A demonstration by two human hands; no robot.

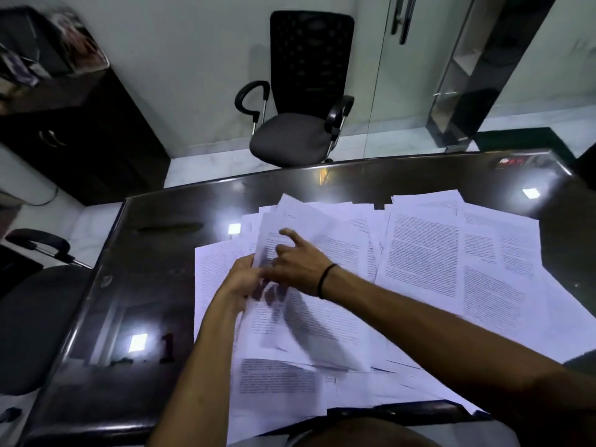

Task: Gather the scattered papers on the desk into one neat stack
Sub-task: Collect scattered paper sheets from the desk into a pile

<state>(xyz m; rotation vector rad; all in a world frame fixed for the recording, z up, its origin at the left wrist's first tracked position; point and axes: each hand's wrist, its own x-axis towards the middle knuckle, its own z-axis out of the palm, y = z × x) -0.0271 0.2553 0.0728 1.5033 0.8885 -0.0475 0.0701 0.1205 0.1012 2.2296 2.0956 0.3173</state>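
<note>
Left hand (240,280) curled round the lower left edge of a lifted bundle of sheets (290,285), gripping it. Right hand (298,264) laid across the top of the same bundle, forefinger stretched out, other fingers bent against the paper; whether pinching a sheet or only pressing, impossible to tell through the blur. Black band (326,279) worn on the right wrist. Bundle raised and tilted above the spread, motion-blurred. Remaining papers (429,253) fanned loose and overlapping over the dark glossy bench (154,285), mostly to the right and toward the near edge. Stacking judged barely begun. Best done, by this reading: bundle kept firm on one side, loose sheets slid beneath or on top singly, edges tapped square on the bench. Office chair (300,101) beyond the far edge.
</note>
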